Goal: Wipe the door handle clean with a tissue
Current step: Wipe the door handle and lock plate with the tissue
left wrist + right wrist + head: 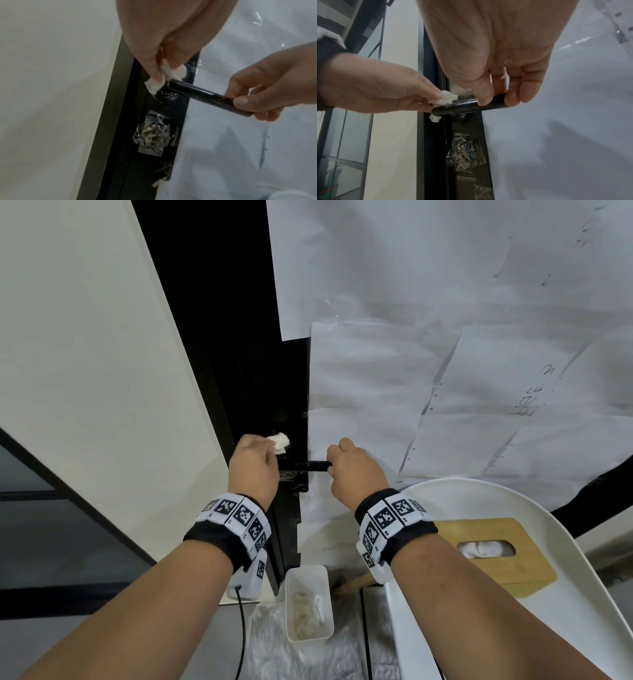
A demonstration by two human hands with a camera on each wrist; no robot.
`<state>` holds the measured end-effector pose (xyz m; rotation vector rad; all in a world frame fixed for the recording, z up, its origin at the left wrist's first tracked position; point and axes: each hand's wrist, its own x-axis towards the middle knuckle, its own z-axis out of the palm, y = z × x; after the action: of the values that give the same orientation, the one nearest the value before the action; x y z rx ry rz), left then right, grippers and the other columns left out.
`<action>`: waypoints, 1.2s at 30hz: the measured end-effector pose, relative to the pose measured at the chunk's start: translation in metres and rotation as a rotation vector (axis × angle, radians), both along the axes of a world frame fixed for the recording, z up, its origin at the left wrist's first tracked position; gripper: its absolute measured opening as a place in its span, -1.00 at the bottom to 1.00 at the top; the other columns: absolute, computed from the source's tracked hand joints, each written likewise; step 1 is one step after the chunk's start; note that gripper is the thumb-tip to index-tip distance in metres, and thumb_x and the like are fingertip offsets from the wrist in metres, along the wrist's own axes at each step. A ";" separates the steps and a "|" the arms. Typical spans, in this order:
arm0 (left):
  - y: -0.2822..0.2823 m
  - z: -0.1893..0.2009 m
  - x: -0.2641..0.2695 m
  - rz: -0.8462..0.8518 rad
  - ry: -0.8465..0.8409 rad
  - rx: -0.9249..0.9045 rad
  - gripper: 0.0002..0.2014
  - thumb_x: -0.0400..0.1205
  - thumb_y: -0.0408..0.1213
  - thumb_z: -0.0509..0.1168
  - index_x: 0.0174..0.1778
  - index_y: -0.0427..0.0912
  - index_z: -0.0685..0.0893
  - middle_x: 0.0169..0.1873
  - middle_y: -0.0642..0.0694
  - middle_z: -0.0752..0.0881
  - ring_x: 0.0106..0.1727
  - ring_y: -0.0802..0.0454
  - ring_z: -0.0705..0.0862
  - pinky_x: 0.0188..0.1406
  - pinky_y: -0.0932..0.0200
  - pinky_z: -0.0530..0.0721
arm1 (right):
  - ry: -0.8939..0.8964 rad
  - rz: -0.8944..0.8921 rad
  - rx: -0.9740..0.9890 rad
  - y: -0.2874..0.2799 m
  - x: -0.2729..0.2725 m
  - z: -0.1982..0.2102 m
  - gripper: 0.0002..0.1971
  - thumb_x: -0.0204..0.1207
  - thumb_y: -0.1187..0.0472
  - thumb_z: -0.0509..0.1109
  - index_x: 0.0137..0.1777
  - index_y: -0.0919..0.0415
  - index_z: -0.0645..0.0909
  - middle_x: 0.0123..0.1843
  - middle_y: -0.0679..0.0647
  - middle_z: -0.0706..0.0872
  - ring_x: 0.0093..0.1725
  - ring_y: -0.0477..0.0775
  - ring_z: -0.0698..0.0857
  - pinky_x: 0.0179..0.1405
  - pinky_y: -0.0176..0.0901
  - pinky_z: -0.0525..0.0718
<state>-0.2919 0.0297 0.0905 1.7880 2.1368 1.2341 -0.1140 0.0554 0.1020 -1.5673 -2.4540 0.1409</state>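
From the head view, the left hand (253,463) pinches a crumpled white tissue (280,442) at the pivot end of the black door handle (303,465), which stands out level from the dark door stile. The right hand (354,470) curls thumb and fingers round the handle's free end. Below the hands a white rectangular bin (308,601) holds a heap of pale crumpled scraps, probably used tissues. To the right a wooden tissue box (493,553) on a white round tabletop (548,611) shows white tissue in its slot.

The left wrist view shows the tissue (169,77) bunched small between the fingertips (154,75), touching the lever (202,94) where it meets its round base. The wad looks thin and partly shredded, so it could tear or slip out of the pinch under rubbing. Crinkled clear tape (150,136) covers the fitting below the handle; a downward stroke could snag the tissue on it.

In the right wrist view the right thumb (483,96) and fingers close on the handle (464,106) near its outer end, hiding that part from the tissue (447,98). I judge that unless this grip shifts, the covered stretch goes unwiped; pressing down could also turn the lever.
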 end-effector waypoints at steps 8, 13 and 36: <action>-0.003 0.001 0.014 0.030 -0.087 -0.057 -0.71 0.70 -0.37 0.17 0.24 -0.47 0.63 0.34 -0.32 0.43 0.21 -0.13 0.55 0.14 0.48 0.30 | 0.003 0.003 -0.001 0.002 0.001 -0.001 -0.88 0.51 0.39 0.23 0.02 0.26 0.48 0.07 0.18 0.50 -0.11 0.23 0.54 -0.30 -0.02 0.38; 0.004 -0.008 0.009 -0.089 0.098 -0.130 -0.71 0.68 -0.34 0.15 0.20 -0.41 0.64 0.38 -0.20 0.42 0.27 -0.14 0.55 0.25 0.17 0.54 | 0.015 0.018 0.003 0.002 0.001 -0.001 -0.90 0.51 0.40 0.23 -0.01 0.27 0.47 0.06 0.19 0.50 -0.11 0.24 0.55 -0.30 -0.01 0.40; 0.003 -0.005 0.018 -0.102 0.572 -0.228 -0.58 0.69 -0.10 0.03 0.16 -0.30 0.67 0.12 -0.14 0.52 0.02 -0.11 0.50 0.11 0.05 0.57 | 0.034 0.006 -0.006 -0.001 0.003 0.002 -0.87 0.53 0.37 0.24 0.04 0.26 0.50 0.07 0.18 0.50 -0.09 0.23 0.56 -0.28 -0.01 0.45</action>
<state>-0.2735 0.0328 0.0858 2.3020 2.2829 0.4569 -0.1109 0.0540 0.1044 -1.5472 -2.4348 0.1751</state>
